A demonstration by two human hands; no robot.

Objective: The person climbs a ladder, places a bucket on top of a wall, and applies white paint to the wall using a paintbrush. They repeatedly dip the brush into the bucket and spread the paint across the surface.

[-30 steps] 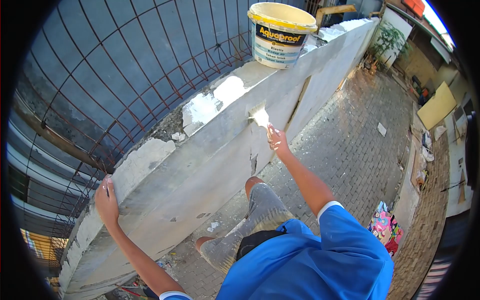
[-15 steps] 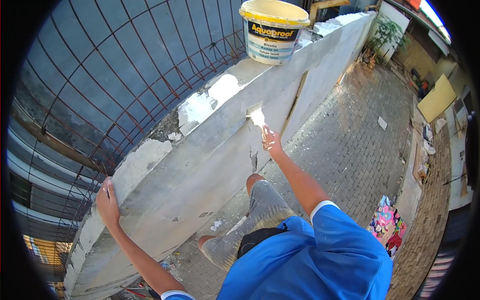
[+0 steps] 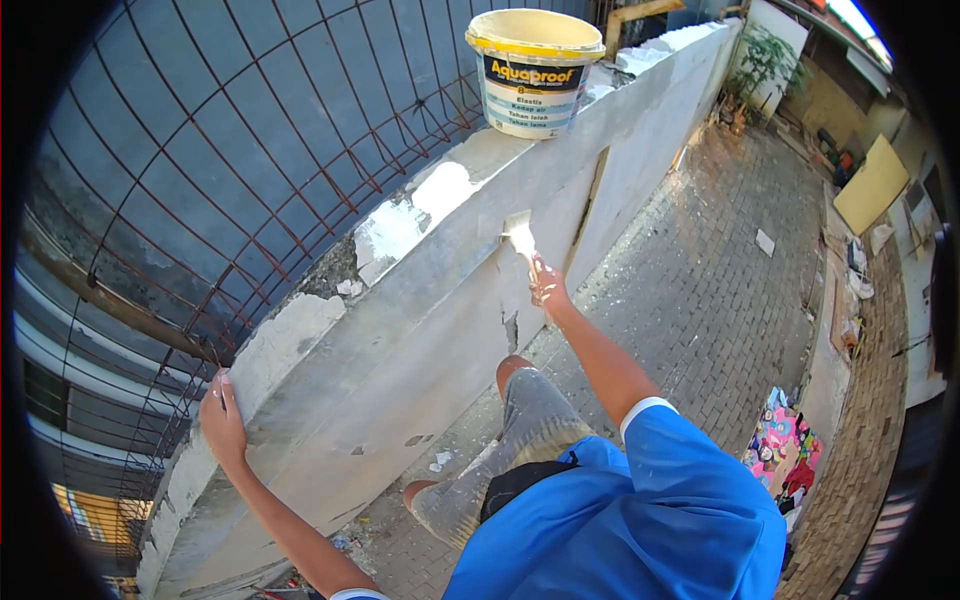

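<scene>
In my right hand (image 3: pixel 546 282) is a paintbrush (image 3: pixel 519 236), my fingers closed round its handle. White paint marks the brush and my fingers. Its bristles meet the grey upper face of the low wall (image 3: pixel 420 330). My left hand (image 3: pixel 222 418) is at the wall's top edge on the left, beside the rusty wire mesh (image 3: pixel 240 150). Its fingers are bent there; whether they grip the mesh or only the edge is hidden. A white bucket (image 3: pixel 530 90) labelled Aquaproof, with a yellow rim, stands on top of the wall, beyond the brush.
Bright white patches (image 3: pixel 400 225) and rough broken concrete lie along the wall's top. A narrow upright gap (image 3: pixel 592 198) splits the wall face. Grey paving (image 3: pixel 690 270) runs along the right. Colourful cloth (image 3: pixel 785 445) lies on the ground, and a yellow board (image 3: pixel 872 185) leans farther back.
The brush has shifted a little to the right along the wall, closer to the upright gap. My left hand keeps its place at the edge. The whole view has shifted slightly.
</scene>
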